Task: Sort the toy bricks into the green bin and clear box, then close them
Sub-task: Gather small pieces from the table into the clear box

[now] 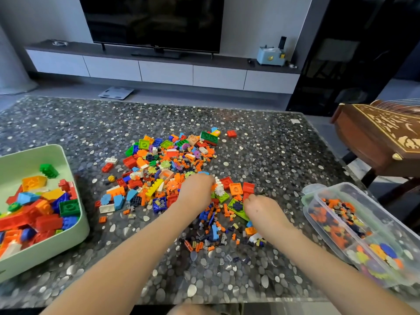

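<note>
Most bricks (pixel 163 169) lie heaped on the worktop (pixel 261 142) between our part-filled, open green bin (pixel 45 251) and clear box (pixel 318 226), and we cannot tell the grip of our left hand (pixel 197 189) or right hand (pixel 261 209) digging there.

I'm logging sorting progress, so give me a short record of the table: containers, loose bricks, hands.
left side: pale green plastic bin, open, large bricks inside
right side: clear plastic box, open, small pieces inside
centre: mixed coloured toy bricks heaped on speckled table
left hand: on the heap, grip hidden
right hand: on the heap's right edge, grip hidden
</note>
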